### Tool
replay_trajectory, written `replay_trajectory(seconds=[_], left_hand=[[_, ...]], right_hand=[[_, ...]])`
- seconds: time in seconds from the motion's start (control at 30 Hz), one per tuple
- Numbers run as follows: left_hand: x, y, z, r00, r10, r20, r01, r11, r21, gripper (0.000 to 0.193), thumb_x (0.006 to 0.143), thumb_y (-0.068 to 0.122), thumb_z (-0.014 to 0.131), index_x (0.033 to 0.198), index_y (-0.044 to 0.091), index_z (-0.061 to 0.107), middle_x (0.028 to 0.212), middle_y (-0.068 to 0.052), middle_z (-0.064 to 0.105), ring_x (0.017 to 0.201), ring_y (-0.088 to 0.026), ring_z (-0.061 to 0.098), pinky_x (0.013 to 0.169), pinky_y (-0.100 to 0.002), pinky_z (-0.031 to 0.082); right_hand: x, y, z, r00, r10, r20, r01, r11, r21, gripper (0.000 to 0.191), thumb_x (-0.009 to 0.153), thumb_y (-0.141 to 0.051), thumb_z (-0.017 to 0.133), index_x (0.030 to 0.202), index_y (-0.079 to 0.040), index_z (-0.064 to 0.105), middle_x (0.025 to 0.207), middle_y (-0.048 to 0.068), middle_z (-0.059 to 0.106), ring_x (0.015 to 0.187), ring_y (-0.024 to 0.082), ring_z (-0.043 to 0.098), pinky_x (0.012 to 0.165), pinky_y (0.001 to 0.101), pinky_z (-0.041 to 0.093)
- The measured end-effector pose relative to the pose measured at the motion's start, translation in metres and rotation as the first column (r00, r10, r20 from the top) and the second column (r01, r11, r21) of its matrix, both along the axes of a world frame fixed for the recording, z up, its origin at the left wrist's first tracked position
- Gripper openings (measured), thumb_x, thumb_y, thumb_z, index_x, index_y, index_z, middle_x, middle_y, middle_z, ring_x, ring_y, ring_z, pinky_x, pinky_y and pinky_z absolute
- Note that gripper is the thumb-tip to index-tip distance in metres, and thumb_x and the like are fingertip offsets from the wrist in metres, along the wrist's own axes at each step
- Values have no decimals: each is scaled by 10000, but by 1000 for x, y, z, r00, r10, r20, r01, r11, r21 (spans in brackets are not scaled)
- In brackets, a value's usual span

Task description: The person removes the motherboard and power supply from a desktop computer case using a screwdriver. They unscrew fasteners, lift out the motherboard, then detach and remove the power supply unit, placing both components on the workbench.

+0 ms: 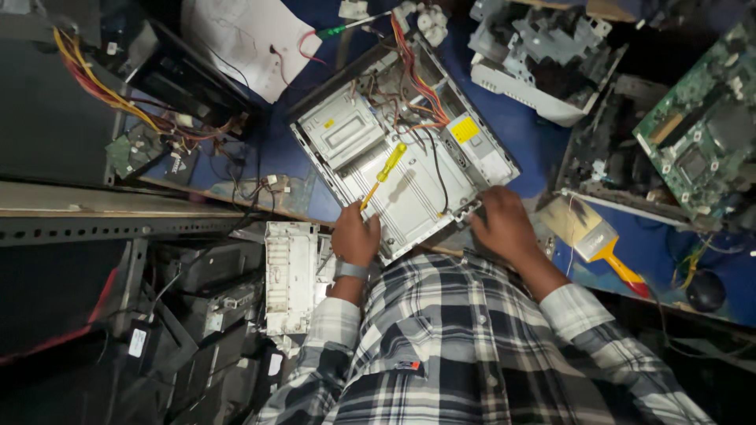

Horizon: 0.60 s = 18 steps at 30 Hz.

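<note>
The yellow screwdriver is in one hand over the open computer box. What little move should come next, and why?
Probably tip the yellow screwdriver down onto a screw: the left hand holds it slanted over the open computer case, while the right hand steadies the case's near edge.

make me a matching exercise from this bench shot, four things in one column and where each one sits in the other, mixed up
Things:
1. yellow-handled screwdriver
2. paintbrush
3. green circuit board
4. sheet of white paper

Places:
A. far right of the bench, near the top corner
B. top of the view, left of the open computer case
C. in the left hand, its tip over the case floor
D. flat on the blue surface, just right of the right hand

Pairs: 1-C, 2-D, 3-A, 4-B
</note>
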<state>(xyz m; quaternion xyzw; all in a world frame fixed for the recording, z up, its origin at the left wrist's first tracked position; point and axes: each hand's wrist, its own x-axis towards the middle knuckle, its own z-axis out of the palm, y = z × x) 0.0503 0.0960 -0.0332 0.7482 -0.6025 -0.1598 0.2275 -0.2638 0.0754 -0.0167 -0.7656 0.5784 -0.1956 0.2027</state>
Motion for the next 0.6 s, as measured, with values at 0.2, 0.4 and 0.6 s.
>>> replay_trajectory(seconds=[0.2,0.4,0.6], left_hand=[[8,11,-17,996,65,58,-68,997,38,444,805,176,724,1217,78,589,1095,-147,641,1001,-383,640,799,-501,532],[14,15,-25,987,97,-127,-91,994,56,528,792,142,698,1280,36,525,1144,-185,602,975,-395,624,778,-496,522],[30,10,-33,977,41,-210,-39,999,14,508,785,92,674,1266,21,527,1075,-194,597,924,-391,617,776,-485,518]], right_hand=[[0,-57,-5,939,-112,-326,111,994,-22,837,711,-408,826,1373,-27,481,1368,278,547,1227,478,525,1010,568,427],[-8,-115,-17,952,-66,-300,195,884,424,1138,693,-446,845,1571,-50,239,1419,316,500,1196,496,596,988,535,505],[1,-104,-10,920,-60,-387,248,853,458,1067,715,-463,817,1546,-57,284,1382,294,549,1177,473,634,950,555,536]])
